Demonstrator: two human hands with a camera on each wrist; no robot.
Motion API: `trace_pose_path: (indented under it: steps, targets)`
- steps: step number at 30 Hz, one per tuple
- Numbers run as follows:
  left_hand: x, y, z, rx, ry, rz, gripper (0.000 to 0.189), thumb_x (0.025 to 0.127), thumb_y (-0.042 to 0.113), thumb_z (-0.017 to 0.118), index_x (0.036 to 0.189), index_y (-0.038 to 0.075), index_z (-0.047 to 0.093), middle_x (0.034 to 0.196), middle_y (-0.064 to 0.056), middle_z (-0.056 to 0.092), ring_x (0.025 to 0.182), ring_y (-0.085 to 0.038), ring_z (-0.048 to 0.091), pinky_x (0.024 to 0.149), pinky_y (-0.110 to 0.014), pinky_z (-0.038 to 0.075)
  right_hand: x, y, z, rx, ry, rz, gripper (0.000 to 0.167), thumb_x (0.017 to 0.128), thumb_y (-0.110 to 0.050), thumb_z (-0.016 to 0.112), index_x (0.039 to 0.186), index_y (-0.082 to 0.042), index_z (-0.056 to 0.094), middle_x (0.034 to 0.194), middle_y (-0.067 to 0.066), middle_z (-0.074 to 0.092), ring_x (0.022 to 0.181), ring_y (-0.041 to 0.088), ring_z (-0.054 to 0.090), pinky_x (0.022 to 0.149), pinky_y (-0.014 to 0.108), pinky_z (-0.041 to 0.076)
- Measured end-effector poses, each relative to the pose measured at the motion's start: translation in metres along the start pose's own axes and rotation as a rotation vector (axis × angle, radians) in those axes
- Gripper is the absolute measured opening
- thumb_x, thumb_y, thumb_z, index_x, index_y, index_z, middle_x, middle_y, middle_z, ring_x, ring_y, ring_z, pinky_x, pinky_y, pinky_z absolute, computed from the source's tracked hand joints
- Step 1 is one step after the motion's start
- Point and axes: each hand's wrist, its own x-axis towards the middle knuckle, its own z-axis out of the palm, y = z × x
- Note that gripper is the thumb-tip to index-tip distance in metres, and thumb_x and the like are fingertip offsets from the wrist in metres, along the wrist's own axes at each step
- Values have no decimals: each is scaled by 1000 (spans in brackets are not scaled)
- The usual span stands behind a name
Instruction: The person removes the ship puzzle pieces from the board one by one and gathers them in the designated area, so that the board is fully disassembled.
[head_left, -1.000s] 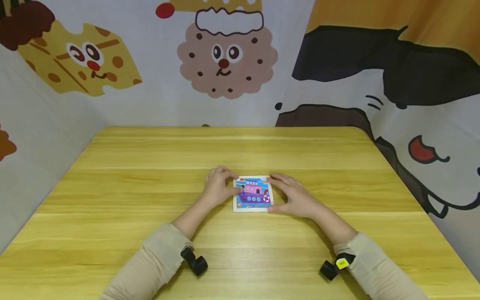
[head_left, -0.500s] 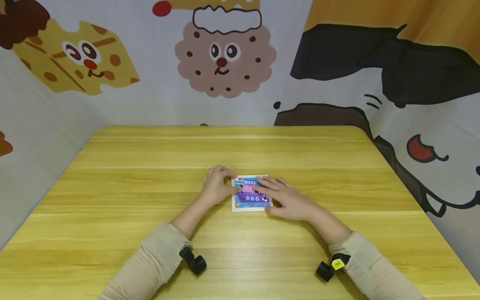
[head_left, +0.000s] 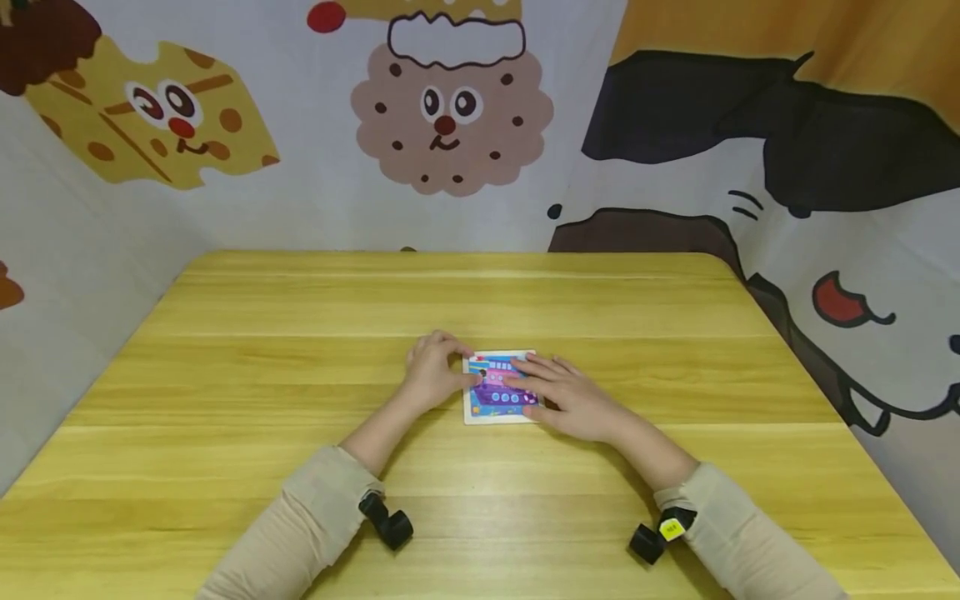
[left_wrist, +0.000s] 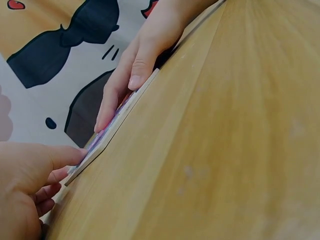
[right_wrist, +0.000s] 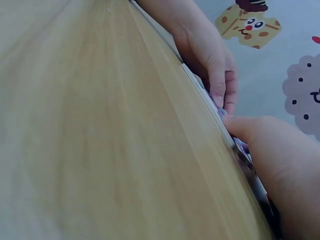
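A small square picture board with a pale border lies flat on the wooden table. Its printed picture shows a pink and purple ship on blue. On the board's left side, my left hand grips the edge, its thumb on the picture and its index finger at the far left corner. My right hand lies over the right part with fairly straight fingers, covering some of the ship. In the left wrist view, the right thumb touches the face near the edge. The right wrist view shows the board edge-on between both hands.
The wooden table surrounds the board on all sides. Behind it hangs a white cloth with cartoon food and animal prints. A black wrist device sits on the left sleeve, another on the right.
My right hand has moved left from the board's right edge onto the picture, its fingers spreading over the ship. My left hand and the board stay almost where they were.
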Motion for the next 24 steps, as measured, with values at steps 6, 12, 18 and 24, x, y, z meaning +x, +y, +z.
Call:
trace_pose_path:
  steps: [6, 12, 18, 24]
  targets:
    - [2, 0, 0, 3, -1, -17, 41, 73, 27, 84, 107, 10, 69, 120, -9, 55, 116, -30, 42, 104, -50, 17, 1, -2, -2, 10, -9, 11, 49, 100, -44, 45, 146, -27, 42, 156, -2, 25, 143, 26, 13, 112, 53, 9]
    - [2, -1, 1, -26, 7, -14, 38, 74, 24, 84, 106, 10, 68, 120, -8, 58, 119, -29, 43, 104, -51, 16, 2, -3, -3, 10, -23, 21, 49, 99, -43, 46, 146, -26, 42, 155, -2, 25, 143, 26, 13, 112, 52, 9]
    - [2, 0, 4, -146, 30, 45, 32, 72, 9, 84, 100, 10, 67, 92, 2, 66, 101, -24, 55, 101, -48, 28, 1, -2, -2, 15, -26, 32, 50, 99, -44, 46, 146, -26, 42, 155, -2, 24, 143, 26, 13, 112, 51, 8]
    - [1, 1, 6, -274, 38, 46, 32, 72, -1, 80, 100, 6, 65, 81, 3, 66, 90, -21, 58, 95, -43, 39, 0, -1, -2, 32, -29, 36, 50, 99, -44, 47, 146, -27, 42, 156, -3, 24, 143, 25, 12, 112, 51, 8]
